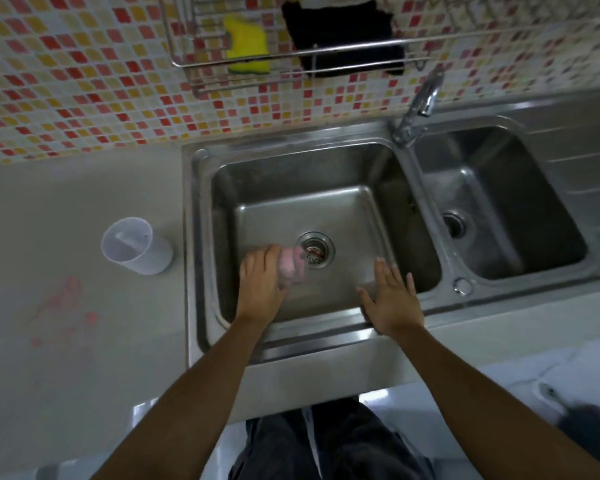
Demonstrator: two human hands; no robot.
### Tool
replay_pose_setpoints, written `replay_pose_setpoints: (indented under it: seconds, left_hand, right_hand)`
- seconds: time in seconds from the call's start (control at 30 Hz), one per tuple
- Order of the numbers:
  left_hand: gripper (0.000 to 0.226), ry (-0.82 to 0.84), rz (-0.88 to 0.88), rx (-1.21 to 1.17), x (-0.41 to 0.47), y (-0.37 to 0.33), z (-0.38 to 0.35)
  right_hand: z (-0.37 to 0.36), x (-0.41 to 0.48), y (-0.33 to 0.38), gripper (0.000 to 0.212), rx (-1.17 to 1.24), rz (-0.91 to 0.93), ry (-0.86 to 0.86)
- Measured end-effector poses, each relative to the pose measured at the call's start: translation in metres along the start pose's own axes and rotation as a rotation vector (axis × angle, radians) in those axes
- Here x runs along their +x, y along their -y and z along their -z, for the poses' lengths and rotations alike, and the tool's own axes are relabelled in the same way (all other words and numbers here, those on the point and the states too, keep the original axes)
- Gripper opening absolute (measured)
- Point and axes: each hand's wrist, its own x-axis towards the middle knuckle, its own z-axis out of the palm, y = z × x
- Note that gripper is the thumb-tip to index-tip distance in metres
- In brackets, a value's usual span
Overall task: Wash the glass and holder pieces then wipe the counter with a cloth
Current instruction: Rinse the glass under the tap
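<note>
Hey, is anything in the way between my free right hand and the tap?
Nothing visible. Your right hand hangs open over the front of the big basin, and the tap stands at the back rim with only bare steel between. The left hand with the glass sits off to the side.

The sink (201, 237) is set into the counter (66, 358), with a larger left basin and a smaller right basin (499, 202). The tap (418, 105) stands behind the divider between them. A cup-shaped holder (136, 245) stands on the counter left of the sink. A wire rack (291, 60) on the wall behind holds a sponge (246, 45) left of a cloth (343, 36).
</note>
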Motion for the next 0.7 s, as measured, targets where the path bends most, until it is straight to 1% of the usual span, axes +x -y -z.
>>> replay_pose_setpoints:
  seconds: [0.1,0.2,0.33,0.4,0.53,0.63,0.7]
  left_hand:
    - [0.075,0.030,-0.067,0.164,0.004,-0.004,-0.002]
    - [0.071,0.053,-0.092,0.343,0.008,-0.004,-0.007]
    - [0.097,0.173,-0.134,0.604,0.010,-0.011,-0.006]
    - [0.103,0.218,-0.170,0.703,0.010,-0.015,-0.006]
    - [0.103,0.261,-0.212,0.823,0.015,-0.020,-0.007]
    - [0.108,0.314,-0.165,0.832,0.016,-0.024,-0.007]
    - [0.108,0.316,-0.080,0.789,0.016,-0.030,-0.008]
  right_hand:
    - [-0.002,0.000,0.002,0.077,-0.023,-0.012,0.016]
    - [-0.001,-0.001,0.003,0.077,-0.020,-0.015,0.009]
    - [0.000,-0.002,0.004,0.077,-0.016,-0.016,0.001]
    - [0.002,-0.002,0.004,0.077,-0.012,-0.013,0.000]
    - [0.003,-0.003,0.004,0.076,0.007,0.001,-0.008]
    - [0.003,-0.003,0.003,0.075,0.006,0.019,0.006]
    - [0.005,-0.005,0.003,0.073,0.038,0.035,0.013]
